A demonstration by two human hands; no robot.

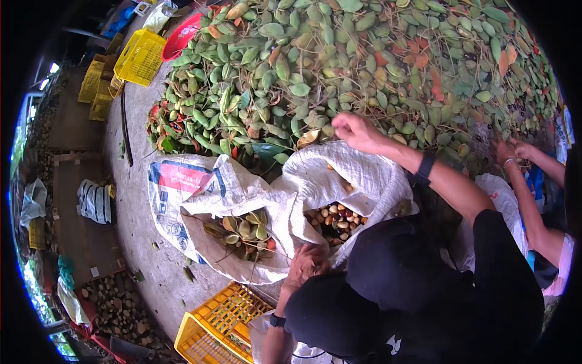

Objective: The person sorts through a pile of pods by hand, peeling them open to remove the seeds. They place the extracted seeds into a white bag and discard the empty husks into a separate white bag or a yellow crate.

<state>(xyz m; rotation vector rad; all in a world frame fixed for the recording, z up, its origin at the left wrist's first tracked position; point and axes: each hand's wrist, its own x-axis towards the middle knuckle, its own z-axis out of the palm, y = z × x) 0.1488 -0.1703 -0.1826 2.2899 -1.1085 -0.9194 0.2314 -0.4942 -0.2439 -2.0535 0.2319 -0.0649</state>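
My right hand [359, 131] reaches over the pile of green and brown pods [285, 91], fingers loosely bent and apart, with nothing seen in them. Just left of its fingertips, apart from them, is a split brownish pod [308, 138]. My left hand [308, 264] is at the near rim between two white woven sacks; its fingers are blurred, and what they hold is unclear. The left sack [182, 203] contains pods and shells [245, 230]. Brown and cream seeds [339, 219] lie in the right sack [370, 167], beside my knees.
A co-worker's hands [514, 151] are in the pods at the right. A yellow crate [212, 340] lies near my left forearm. Farther back stand more yellow crates [139, 57] and a red basin [182, 37]. A dark stick [126, 127] lies on the concrete floor [136, 206].
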